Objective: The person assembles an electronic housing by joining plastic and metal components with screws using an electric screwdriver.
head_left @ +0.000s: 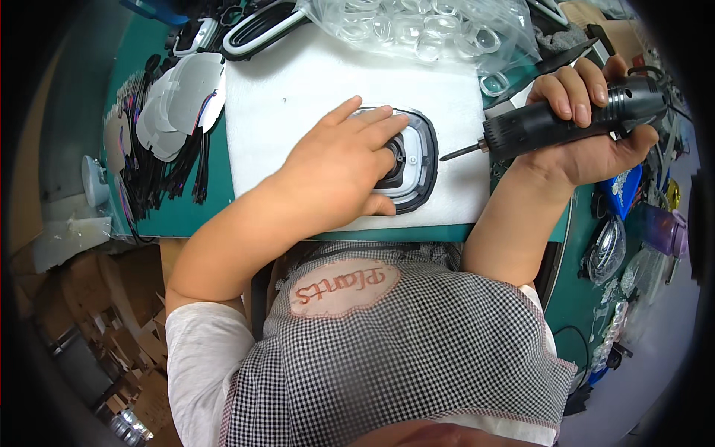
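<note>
My left hand (335, 167) lies palm down with its fingers spread over a rounded black-and-silver housing (426, 160). Its thumb is by the near rim, and the hand covers the housing's left side. A dark recessed part and a small screw show beyond my fingertips. In my right hand (581, 141) is a black electric screwdriver (529, 128), held nearly level with the fingers over its body. The thin bit points left, and its tip is just right of the housing, apart from it. Both lie over a white foam sheet (290, 97).
A clear bag of transparent lens-like pieces (417, 30) sits at the far edge. To the left are stacked silvery plates (179, 97) and bundled black cables (153, 179). A black-and-white frame (261, 30) rests at the back. A blue scoop (624, 190) and purple container (665, 231) stand right.
</note>
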The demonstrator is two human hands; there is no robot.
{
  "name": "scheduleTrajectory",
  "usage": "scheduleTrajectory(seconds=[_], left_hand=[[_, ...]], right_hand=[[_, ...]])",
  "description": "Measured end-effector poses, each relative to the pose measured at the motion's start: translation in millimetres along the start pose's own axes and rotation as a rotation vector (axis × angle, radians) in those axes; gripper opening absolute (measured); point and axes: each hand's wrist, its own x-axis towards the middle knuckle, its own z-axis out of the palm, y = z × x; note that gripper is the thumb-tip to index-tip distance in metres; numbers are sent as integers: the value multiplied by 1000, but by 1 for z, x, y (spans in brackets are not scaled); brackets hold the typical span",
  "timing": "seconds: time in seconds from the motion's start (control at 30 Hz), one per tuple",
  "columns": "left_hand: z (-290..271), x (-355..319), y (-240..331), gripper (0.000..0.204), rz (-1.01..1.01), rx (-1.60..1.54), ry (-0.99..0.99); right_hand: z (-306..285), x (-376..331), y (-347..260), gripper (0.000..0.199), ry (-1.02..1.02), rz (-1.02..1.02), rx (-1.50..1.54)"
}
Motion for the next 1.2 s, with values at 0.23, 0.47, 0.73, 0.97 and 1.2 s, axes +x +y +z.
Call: scheduleTrajectory(seconds=[0.23, 0.47, 0.73, 0.97, 1.2], left_hand=[[-15, 63, -33, 32, -98, 42, 506], [14, 133, -50, 37, -385, 272, 213], [-21, 101, -38, 28, -522, -343, 245], [-28, 27, -8, 19, -511, -220, 269], [9, -8, -1, 16, -246, 115, 438]], right_hand=[[4, 0, -1, 72, -5, -7, -16], [-3, -2, -4, 73, -3, 0, -41], [-4, -1, 5, 74, -13, 10, -1], [-5, 0, -6, 71, 6, 82, 8], [-9, 1, -6, 71, 62, 118, -7]])
